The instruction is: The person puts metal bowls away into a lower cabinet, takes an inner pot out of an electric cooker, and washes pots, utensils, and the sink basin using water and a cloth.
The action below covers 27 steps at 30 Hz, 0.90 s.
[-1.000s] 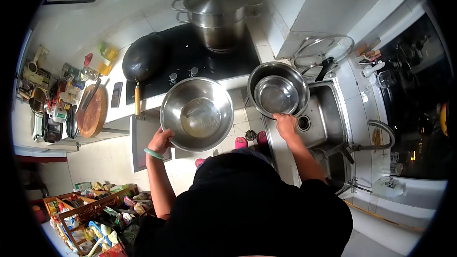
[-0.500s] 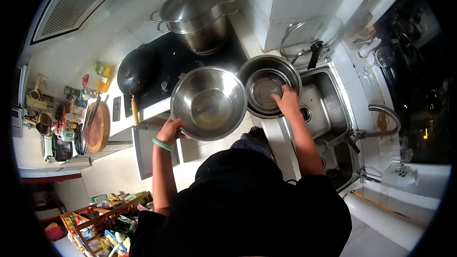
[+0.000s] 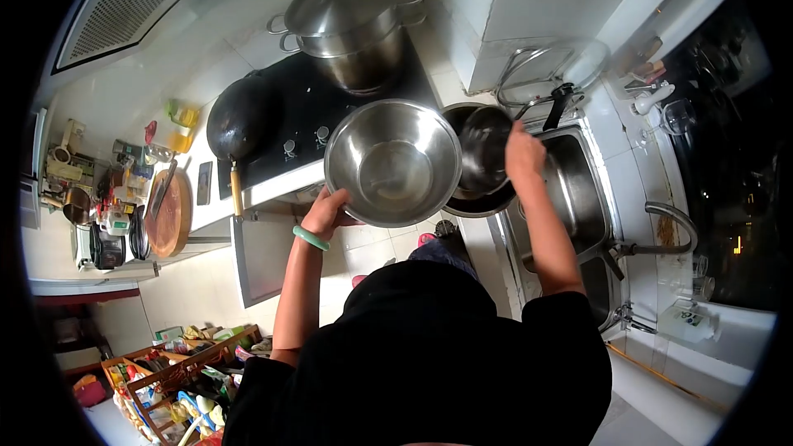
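Note:
My left hand (image 3: pixel 327 213), with a green bangle at the wrist, grips the lower left rim of a wide stainless steel bowl (image 3: pixel 392 161). That bowl is held in the air in front of the stove, its inside facing up. My right hand (image 3: pixel 525 155) is closed on the right rim of a smaller metal bowl (image 3: pixel 486 149). This smaller bowl is tipped up steeply, above a larger metal basin (image 3: pixel 479 205) on the counter beside the sink. The wide bowl hides the basin's left part.
A lidded steamer pot (image 3: pixel 351 41) and a black wok (image 3: pixel 241 120) stand on the cooktop (image 3: pixel 297 103). To the right are the double sink (image 3: pixel 570 190) and its faucet (image 3: pixel 673 211). A cabinet door (image 3: pixel 260 260) hangs open below the counter. A round chopping board (image 3: pixel 171 215) is at left.
The smaller bowl, level inside the basin before, is now raised and tilted by my right hand. My left hand and the wide bowl have shifted right and slightly up.

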Tool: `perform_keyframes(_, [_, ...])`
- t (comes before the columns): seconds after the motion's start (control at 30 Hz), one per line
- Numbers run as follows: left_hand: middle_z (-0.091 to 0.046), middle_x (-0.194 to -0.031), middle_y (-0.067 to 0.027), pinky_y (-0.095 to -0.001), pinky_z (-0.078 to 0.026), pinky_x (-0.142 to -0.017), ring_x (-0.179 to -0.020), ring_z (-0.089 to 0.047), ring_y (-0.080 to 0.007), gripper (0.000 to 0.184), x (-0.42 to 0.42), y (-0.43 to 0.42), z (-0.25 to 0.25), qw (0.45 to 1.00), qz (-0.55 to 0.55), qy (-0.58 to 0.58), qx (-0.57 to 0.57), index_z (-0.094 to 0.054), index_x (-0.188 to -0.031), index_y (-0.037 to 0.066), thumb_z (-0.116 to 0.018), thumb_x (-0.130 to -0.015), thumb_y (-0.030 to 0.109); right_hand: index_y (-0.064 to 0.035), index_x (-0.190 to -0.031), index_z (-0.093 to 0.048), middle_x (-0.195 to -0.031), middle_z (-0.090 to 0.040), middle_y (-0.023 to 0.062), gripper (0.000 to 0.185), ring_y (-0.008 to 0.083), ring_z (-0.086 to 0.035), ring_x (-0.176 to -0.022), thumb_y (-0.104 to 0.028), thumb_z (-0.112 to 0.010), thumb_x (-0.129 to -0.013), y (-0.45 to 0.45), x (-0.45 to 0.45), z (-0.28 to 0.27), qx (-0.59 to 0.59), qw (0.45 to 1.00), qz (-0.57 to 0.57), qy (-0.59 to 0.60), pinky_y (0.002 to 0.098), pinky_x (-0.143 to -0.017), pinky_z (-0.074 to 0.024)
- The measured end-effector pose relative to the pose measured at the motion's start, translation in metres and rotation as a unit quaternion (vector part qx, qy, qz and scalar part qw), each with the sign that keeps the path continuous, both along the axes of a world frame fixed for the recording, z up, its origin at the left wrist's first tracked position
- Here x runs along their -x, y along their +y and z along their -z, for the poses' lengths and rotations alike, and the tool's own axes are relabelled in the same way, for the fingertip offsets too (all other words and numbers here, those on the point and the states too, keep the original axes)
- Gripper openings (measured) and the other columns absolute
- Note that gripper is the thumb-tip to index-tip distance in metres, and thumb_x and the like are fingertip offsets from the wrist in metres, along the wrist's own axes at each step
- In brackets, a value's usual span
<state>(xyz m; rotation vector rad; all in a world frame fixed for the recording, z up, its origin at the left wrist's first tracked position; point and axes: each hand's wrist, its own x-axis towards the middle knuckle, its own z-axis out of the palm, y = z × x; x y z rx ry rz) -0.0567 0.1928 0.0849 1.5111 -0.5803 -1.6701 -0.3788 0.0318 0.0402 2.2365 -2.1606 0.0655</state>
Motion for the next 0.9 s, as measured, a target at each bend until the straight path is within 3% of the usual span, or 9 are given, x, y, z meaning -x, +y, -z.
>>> perform_keyframes(0.1, [-0.060, -0.089, -0.0116, -0.0316, -0.055, -0.061, -0.073, -0.062, -0.0193, 0.039, 0.018, -0.015, 0.005, 0.999, -0.012, -0.008, 0.030, -0.044, -0.113, -0.002, -0.046, -0.076, 0.011, 0.0016, -0.117, -0.040, -0.073, -0.062, 0.0204, 0.034, 0.0366, -0.061, -0.072, -0.013, -0.039, -0.086, 0.020, 0.039, -0.060, 0.009, 0.998, 0.060, -0.012, 0.0442, -0.063, -0.0485])
perform_keyframes(0.2, [-0.059, -0.088, -0.0111, -0.0301, -0.055, -0.058, -0.068, -0.062, -0.0182, 0.042, 0.044, -0.041, 0.018, 0.993, 0.039, -0.075, 0.081, -0.044, -0.115, -0.001, -0.049, -0.075, 0.012, -0.0049, -0.109, -0.045, -0.066, -0.059, 0.0227, 0.027, 0.0392, -0.059, -0.067, -0.012, -0.048, -0.083, 0.055, 0.060, -0.122, 0.125, 0.967, 0.163, -0.148, 0.0451, -0.059, -0.0457])
perform_keyframes(0.3, [-0.058, -0.090, -0.0150, -0.0319, -0.054, -0.061, -0.077, -0.062, -0.0213, 0.049, 0.075, -0.067, 0.034, 0.990, 0.076, -0.096, 0.070, -0.038, -0.118, -0.004, -0.055, -0.074, 0.010, -0.0013, -0.104, -0.046, -0.066, -0.057, 0.0246, 0.024, 0.0408, -0.058, -0.066, -0.012, -0.049, -0.083, 0.074, 0.073, -0.137, 0.224, 0.954, 0.170, -0.100, 0.0483, -0.059, -0.0437])
perform_keyframes(0.37, [-0.057, -0.094, -0.0251, -0.0379, -0.049, -0.074, -0.088, -0.061, -0.0286, 0.058, 0.089, -0.085, 0.059, 0.990, 0.090, -0.104, 0.040, -0.032, -0.115, -0.009, -0.061, -0.071, 0.015, 0.0000, -0.104, -0.046, -0.066, -0.057, 0.0249, 0.025, 0.0410, -0.058, -0.067, -0.012, -0.049, -0.082, 0.073, 0.073, -0.132, 0.231, 0.950, 0.183, -0.103, 0.0486, -0.060, -0.0437])
perform_keyframes(0.4, [-0.056, -0.093, -0.0301, -0.0410, -0.047, -0.077, -0.086, -0.059, -0.0374, 0.061, 0.093, -0.097, 0.096, 0.955, 0.135, -0.256, 0.062, -0.031, -0.111, -0.011, -0.063, -0.068, 0.019, 0.0011, -0.103, -0.046, -0.067, -0.058, 0.0251, 0.025, 0.0411, -0.058, -0.067, -0.012, -0.050, -0.082, 0.073, 0.070, -0.126, 0.213, 0.955, 0.180, -0.103, 0.0483, -0.060, -0.0441])
perform_keyframes(0.47, [-0.055, -0.091, -0.0329, -0.0426, -0.046, -0.078, -0.085, -0.057, -0.0425, 0.060, 0.119, -0.097, 0.084, 0.900, 0.148, -0.399, 0.092, -0.031, -0.106, -0.010, -0.064, -0.067, 0.021, 0.0027, -0.099, -0.046, -0.068, -0.058, 0.0257, 0.023, 0.0409, -0.058, -0.067, -0.012, -0.050, -0.082, 0.067, 0.065, -0.104, 0.185, 0.961, 0.159, -0.127, 0.0476, -0.062, -0.0455])
perform_keyframes(0.53, [-0.054, -0.092, -0.0350, -0.0436, -0.044, -0.078, -0.087, -0.055, -0.0458, 0.064, 0.133, -0.099, 0.092, 0.908, 0.128, -0.390, 0.087, -0.031, -0.109, -0.009, -0.066, -0.065, 0.022, 0.0029, -0.098, -0.046, -0.071, -0.058, 0.0275, 0.021, 0.0401, -0.059, -0.070, -0.010, -0.047, -0.081, 0.058, 0.057, -0.073, 0.093, 0.978, 0.134, -0.127, 0.0464, -0.065, -0.0469])
perform_keyframes(0.77, [-0.058, -0.084, -0.0299, -0.0455, -0.047, -0.072, -0.080, -0.056, -0.0445, 0.047, 0.134, -0.096, 0.122, 0.896, 0.119, -0.412, 0.118, -0.033, -0.104, -0.004, -0.061, -0.072, 0.018, 0.0015, -0.093, -0.048, -0.076, -0.059, 0.0245, 0.022, 0.0405, -0.058, -0.076, -0.012, -0.057, -0.078, 0.037, 0.034, 0.035, -0.006, 0.988, 0.069, -0.142, 0.0460, -0.069, -0.0454])
perform_keyframes(0.9, [-0.058, -0.077, -0.0295, -0.0455, -0.048, -0.069, -0.075, -0.058, -0.0429, 0.049, 0.133, -0.087, 0.124, 0.876, 0.146, -0.444, 0.120, -0.033, -0.109, -0.010, -0.058, -0.073, 0.012, 0.0043, -0.110, -0.046, -0.088, -0.057, 0.0271, 0.045, 0.0389, -0.054, -0.090, -0.022, -0.063, -0.076, 0.044, 0.026, 0.044, 0.022, 0.988, 0.047, -0.145, 0.0436, -0.077, -0.0439])
